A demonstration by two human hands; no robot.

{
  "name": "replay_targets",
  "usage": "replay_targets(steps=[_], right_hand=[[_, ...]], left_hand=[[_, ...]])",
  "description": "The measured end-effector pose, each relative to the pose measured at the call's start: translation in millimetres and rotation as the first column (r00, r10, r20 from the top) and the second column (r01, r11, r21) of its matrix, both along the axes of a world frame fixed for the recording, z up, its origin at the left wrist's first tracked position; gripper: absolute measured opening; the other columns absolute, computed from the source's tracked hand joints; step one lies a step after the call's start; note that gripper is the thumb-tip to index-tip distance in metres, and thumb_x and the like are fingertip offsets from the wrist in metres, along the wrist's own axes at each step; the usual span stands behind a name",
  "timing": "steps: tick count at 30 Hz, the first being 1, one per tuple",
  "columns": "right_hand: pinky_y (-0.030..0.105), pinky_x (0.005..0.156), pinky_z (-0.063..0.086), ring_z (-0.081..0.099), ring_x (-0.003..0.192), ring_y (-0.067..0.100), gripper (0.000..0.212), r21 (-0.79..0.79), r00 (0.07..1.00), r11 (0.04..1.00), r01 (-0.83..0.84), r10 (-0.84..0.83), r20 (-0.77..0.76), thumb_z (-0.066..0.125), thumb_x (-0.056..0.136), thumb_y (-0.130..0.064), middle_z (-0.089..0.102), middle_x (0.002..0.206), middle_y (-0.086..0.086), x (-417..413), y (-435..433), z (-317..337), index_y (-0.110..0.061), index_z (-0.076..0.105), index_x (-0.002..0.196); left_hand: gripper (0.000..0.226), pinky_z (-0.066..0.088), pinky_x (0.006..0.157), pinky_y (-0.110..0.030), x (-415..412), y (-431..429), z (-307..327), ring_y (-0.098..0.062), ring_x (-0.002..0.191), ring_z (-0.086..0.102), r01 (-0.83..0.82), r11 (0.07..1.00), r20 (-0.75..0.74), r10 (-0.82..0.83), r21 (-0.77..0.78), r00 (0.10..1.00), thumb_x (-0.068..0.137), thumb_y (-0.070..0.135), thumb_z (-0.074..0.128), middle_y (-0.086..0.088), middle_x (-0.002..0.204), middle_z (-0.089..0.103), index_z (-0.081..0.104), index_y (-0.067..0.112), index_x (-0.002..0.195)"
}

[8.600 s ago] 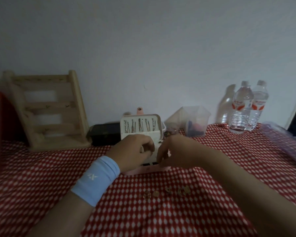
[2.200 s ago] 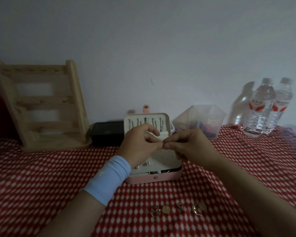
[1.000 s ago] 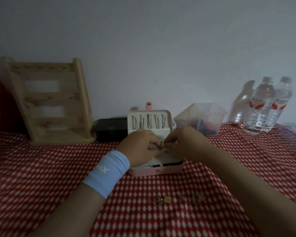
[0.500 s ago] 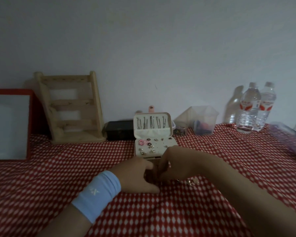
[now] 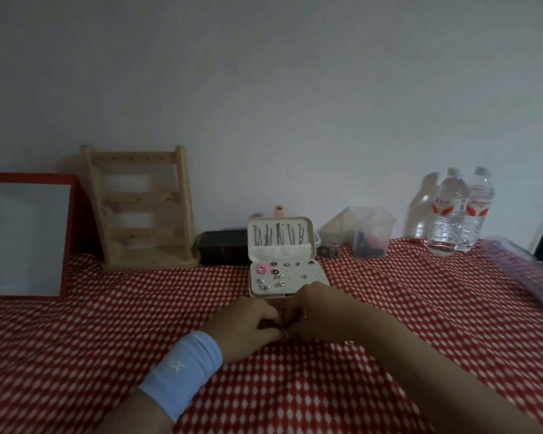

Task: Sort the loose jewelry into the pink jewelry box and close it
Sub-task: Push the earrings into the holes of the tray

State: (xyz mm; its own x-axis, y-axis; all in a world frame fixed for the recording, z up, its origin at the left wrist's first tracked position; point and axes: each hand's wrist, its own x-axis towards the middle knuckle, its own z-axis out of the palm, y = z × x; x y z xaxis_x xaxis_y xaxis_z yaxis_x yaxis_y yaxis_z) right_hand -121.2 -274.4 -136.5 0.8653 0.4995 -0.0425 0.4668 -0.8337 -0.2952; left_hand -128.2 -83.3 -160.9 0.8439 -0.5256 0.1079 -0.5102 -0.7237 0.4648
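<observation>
The pink jewelry box [image 5: 282, 295] stands open on the red checked cloth, its lid [image 5: 281, 238] upright with several chains hanging inside. Several earrings sit on its white earring panel [image 5: 308, 281]. Just in front of the box, my left hand [image 5: 245, 328] and my right hand [image 5: 318, 311] meet on the cloth with curled fingers. Their fingertips pinch small loose jewelry that is mostly hidden; only small glints show between them. One loose piece [image 5: 348, 342] peeks out beside my right wrist.
A wooden rack [image 5: 141, 208] and a red-framed board [image 5: 25, 233] stand at the back left. A black case [image 5: 223, 247] lies left of the box, a clear plastic container [image 5: 367, 233] to its right. Two water bottles [image 5: 458, 211] stand at the back right, with a purple tray [image 5: 527, 270] beyond them.
Both hands came down from the earring panel to the cloth in front of the box and closed over the loose pieces there. The panel is now uncovered.
</observation>
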Motion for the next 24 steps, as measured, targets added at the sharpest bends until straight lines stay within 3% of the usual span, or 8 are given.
replay_targets(steps=[5, 9, 11, 14, 20, 24], right_hand=[[0.023, 0.083, 0.057, 0.066, 0.084, 0.002, 0.015, 0.215, 0.998, 0.976, 0.040, -0.050, 0.040, 0.071, 0.091, -0.029, 0.074, 0.097, -0.011, 7, -5, 4, -0.024, 0.078, 0.104], [0.013, 0.077, 0.052, 0.064, 0.081, -0.008, 0.011, 0.367, 0.997, 0.930, 0.019, -0.044, 0.060, 0.070, 0.092, -0.025, 0.072, 0.091, -0.018, 12, -9, 14, -0.023, 0.078, 0.099], [0.014, 0.068, 0.054, 0.066, 0.078, -0.007, 0.012, 0.431, 0.999, 0.902, 0.029, -0.043, 0.022, 0.070, 0.091, -0.017, 0.074, 0.093, -0.013, 17, -11, 18, -0.019, 0.078, 0.101], [0.014, 0.060, 0.053, 0.071, 0.076, 0.001, 0.018, 0.570, 0.996, 0.819, 0.062, -0.014, -0.087, 0.075, 0.086, -0.003, 0.076, 0.098, -0.003, 23, -14, 24, -0.012, 0.075, 0.101], [0.024, 0.052, 0.056, 0.073, 0.068, 0.015, 0.021, 0.707, 0.990, 0.695, 0.133, -0.066, -0.121, 0.080, 0.081, -0.002, 0.076, 0.092, 0.001, 37, -16, 22, -0.013, 0.073, 0.097], [0.026, 0.051, 0.056, 0.070, 0.065, 0.013, 0.014, 0.708, 0.991, 0.694, 0.135, -0.098, -0.094, 0.078, 0.084, -0.005, 0.076, 0.089, -0.003, 47, -19, 23, -0.013, 0.077, 0.096]], left_hand=[[0.022, 0.051, 0.076, -0.022, 7, 6, 6, 0.000, 0.077, 0.061, -0.061, 0.992, 0.041, 0.065, -0.107, 0.997, 0.097, 0.035, 0.055, 0.015, 0.083, 0.068, 0.075, 0.028, 0.095], [0.018, 0.050, 0.079, -0.017, 16, 6, 13, 0.004, 0.085, 0.063, -0.053, 0.973, 0.085, 0.074, -0.226, 0.994, 0.096, 0.030, 0.058, 0.022, 0.084, 0.069, 0.076, 0.031, 0.096], [0.018, 0.049, 0.083, -0.012, 21, 6, 17, 0.007, 0.091, 0.063, -0.053, 0.953, 0.094, 0.084, -0.299, 0.992, 0.095, 0.027, 0.061, 0.026, 0.090, 0.069, 0.076, 0.032, 0.103], [0.015, 0.051, 0.083, -0.017, 30, 6, 24, 0.005, 0.087, 0.062, -0.066, 0.943, 0.138, 0.116, -0.327, 0.984, 0.092, 0.027, 0.065, 0.021, 0.091, 0.070, 0.076, 0.030, 0.101], [0.015, 0.052, 0.087, -0.017, 51, 3, 33, 0.004, 0.091, 0.066, -0.042, 0.894, 0.087, 0.091, -0.445, 0.992, 0.086, 0.020, 0.072, 0.016, 0.094, 0.073, 0.078, 0.026, 0.098], [0.014, 0.052, 0.086, -0.014, 65, -2, 39, 0.005, 0.090, 0.066, -0.050, 0.891, 0.044, 0.078, -0.451, 0.996, 0.085, 0.018, 0.074, 0.016, 0.092, 0.073, 0.078, 0.030, 0.093]])
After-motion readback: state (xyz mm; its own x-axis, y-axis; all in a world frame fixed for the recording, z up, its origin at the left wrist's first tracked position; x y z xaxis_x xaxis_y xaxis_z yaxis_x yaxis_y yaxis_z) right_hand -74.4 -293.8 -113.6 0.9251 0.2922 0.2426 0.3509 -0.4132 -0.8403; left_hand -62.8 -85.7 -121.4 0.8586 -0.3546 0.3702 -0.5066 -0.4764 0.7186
